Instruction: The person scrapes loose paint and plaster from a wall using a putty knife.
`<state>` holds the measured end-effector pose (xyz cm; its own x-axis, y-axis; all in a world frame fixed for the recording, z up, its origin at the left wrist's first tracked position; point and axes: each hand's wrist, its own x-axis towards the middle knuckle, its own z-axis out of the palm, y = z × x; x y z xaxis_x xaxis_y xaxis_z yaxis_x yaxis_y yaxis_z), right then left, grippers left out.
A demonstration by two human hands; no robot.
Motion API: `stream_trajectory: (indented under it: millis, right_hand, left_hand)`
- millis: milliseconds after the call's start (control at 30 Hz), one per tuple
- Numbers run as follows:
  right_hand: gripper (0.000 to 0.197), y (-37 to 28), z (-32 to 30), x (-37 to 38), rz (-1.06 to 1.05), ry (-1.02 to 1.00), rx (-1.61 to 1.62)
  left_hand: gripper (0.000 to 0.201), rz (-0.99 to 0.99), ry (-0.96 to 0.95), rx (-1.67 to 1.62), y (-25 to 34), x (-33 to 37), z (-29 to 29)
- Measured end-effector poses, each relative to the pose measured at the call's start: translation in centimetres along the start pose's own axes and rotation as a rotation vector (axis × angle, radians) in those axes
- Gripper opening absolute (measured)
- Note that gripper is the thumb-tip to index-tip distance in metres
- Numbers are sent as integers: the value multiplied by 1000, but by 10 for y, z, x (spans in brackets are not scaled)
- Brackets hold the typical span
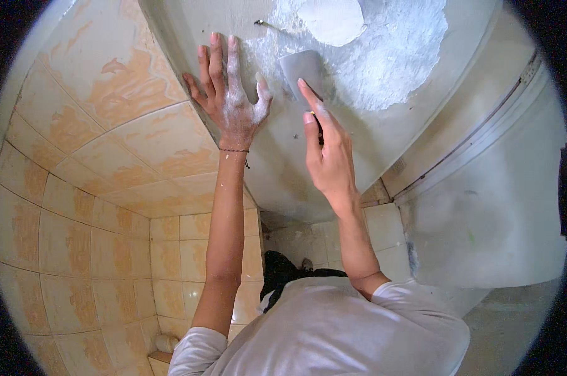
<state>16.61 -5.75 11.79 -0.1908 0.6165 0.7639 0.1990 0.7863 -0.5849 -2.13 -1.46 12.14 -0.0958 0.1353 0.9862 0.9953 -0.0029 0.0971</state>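
From the right hand (333,161) juts a broad, grey-bladed scraper (301,67).

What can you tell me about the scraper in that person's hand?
The scraper has a broad, flat grey blade, seemingly metal, and a narrow dark handle with a bit of yellow, mostly hidden by the right hand gripping it. The index finger extends onto the blade. It points upward, tilted slightly left, beside the pale rough patch; whether its edge touches the surface is hard to tell.
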Motion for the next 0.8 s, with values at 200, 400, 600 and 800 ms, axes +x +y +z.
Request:
stream_trajectory:
  millis: [200, 400, 600, 800]
  right_hand:
    - [41, -18, -2, 12, 130, -84, -85]
    - [40, -14, 11, 16, 79, 10, -45]
    - [39, -15, 12, 18, 138, 19, -29]
    - [39, -20, 10, 22, 69, 75, 4]
  left_hand:
    - [78, -15, -18, -18, 2, 1, -4]
    - [80, 14, 7, -34, -1, 4, 0]
    - [82, 35, 19, 10, -9, 2, 7]
    - [82, 29, 22, 3, -4, 2, 3]
